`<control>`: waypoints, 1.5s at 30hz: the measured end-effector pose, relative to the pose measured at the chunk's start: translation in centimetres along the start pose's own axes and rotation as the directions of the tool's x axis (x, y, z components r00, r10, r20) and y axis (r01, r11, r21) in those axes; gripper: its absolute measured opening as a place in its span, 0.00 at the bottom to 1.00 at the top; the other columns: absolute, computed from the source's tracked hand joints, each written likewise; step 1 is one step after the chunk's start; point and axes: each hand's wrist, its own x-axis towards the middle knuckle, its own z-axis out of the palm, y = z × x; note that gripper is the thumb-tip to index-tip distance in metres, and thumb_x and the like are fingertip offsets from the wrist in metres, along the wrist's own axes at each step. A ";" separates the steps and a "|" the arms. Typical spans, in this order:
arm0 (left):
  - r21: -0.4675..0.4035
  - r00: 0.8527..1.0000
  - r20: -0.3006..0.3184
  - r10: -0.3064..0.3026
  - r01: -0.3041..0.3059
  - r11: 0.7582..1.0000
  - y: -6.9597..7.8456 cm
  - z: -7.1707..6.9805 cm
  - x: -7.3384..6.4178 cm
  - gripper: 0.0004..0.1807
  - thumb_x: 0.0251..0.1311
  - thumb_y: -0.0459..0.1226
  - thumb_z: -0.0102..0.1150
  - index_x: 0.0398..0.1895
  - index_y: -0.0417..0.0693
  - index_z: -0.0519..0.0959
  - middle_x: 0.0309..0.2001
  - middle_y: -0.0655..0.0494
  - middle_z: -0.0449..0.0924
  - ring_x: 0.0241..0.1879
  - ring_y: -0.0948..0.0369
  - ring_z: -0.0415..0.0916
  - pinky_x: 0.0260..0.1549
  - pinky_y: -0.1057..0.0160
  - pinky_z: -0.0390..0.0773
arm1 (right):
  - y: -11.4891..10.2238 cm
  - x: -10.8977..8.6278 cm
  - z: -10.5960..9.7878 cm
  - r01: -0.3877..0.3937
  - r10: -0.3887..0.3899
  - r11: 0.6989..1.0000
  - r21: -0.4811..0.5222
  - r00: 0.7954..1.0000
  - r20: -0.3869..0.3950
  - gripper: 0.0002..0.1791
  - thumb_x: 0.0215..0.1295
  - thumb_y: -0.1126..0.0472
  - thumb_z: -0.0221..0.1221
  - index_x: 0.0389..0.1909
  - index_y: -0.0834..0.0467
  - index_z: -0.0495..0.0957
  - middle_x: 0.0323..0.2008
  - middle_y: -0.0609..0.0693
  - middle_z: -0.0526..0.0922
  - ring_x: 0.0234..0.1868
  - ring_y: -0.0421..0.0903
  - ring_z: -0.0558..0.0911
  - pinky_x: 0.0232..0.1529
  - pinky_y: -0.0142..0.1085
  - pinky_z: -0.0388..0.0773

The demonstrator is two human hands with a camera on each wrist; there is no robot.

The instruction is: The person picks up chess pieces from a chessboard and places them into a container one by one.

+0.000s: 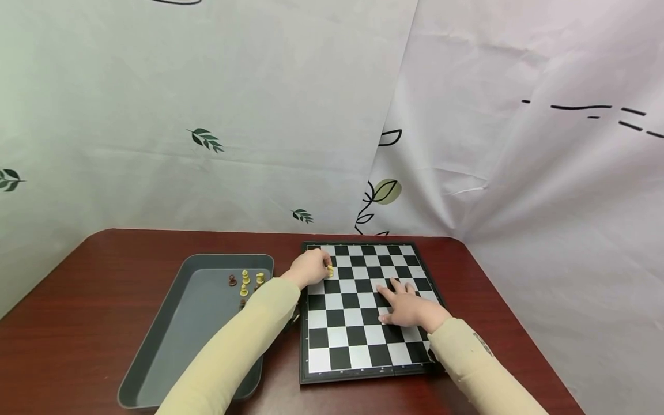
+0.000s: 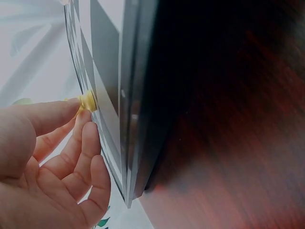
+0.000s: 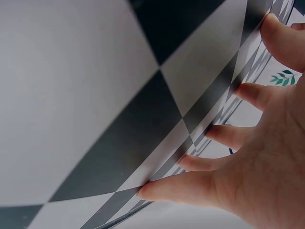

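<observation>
A black-and-white chessboard (image 1: 336,334) lies flat on the table. Near its far left corner, my left hand (image 1: 309,268) pinches a small yellow chess piece (image 2: 87,101) between thumb and fingertips, its base right at the board's surface. Part of the yellow piece is hidden behind the thumb. My right hand (image 1: 407,305) rests on the right half of the board with fingers spread, and its fingertips (image 3: 148,190) touch the squares. Nothing is held in it.
Left of the board stands a grey tray (image 1: 194,305). Several yellow chess pieces (image 1: 245,277) and brown chess pieces (image 1: 232,280) are in its right part, some hidden by my left sleeve. The brown table (image 1: 62,311) ends at a patterned white cloth (image 1: 249,115).
</observation>
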 end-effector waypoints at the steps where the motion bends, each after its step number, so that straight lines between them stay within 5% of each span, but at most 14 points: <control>1: 0.000 1.000 -0.001 0.000 0.000 1.000 0.0 0.0 0.0 0.02 0.56 0.33 0.61 0.32 0.47 0.82 0.31 0.55 0.81 0.26 0.60 0.70 0.28 0.63 0.70 | 0.0 0.0 0.0 0.002 -0.002 1.000 -0.001 1.000 0.000 0.38 0.62 0.51 0.61 0.70 0.55 0.59 0.72 0.65 0.48 0.69 0.73 0.48 0.60 0.66 0.56; 45: -0.027 0.998 -0.026 0.052 -0.053 0.998 -0.5 0.0 -0.4 0.03 0.55 0.35 0.65 0.25 0.48 0.81 0.28 0.57 0.80 0.24 0.62 0.70 0.25 0.64 0.70 | -0.3 -0.3 0.0 0.010 -0.010 1.000 -0.002 1.000 -0.009 0.38 0.60 0.52 0.62 0.69 0.56 0.60 0.71 0.66 0.50 0.68 0.74 0.50 0.58 0.67 0.56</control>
